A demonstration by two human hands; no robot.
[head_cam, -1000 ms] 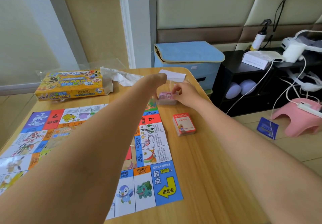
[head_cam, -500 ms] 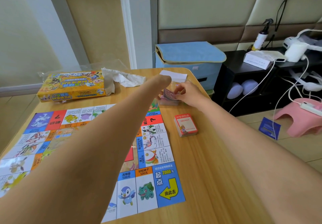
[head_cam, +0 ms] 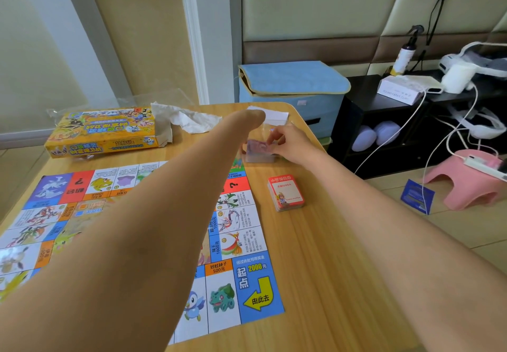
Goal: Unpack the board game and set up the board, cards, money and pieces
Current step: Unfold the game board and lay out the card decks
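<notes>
I'm on the money step: my right hand (head_cam: 285, 143) pinches the pink stack of notes (head_cam: 259, 151) at the board's (head_cam: 233, 242) far corner (my left hand's (head_cam: 253, 117) fingers are hidden, so its grip I cannot tell). Next, I'd free the notes and lay them beside the card deck (head_cam: 286, 193).

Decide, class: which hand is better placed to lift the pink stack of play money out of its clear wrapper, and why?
Right. The right hand already pinches the money stack at its top edge. The left hand reaches past it, its fingers hidden, so its grip cannot be judged.
</notes>
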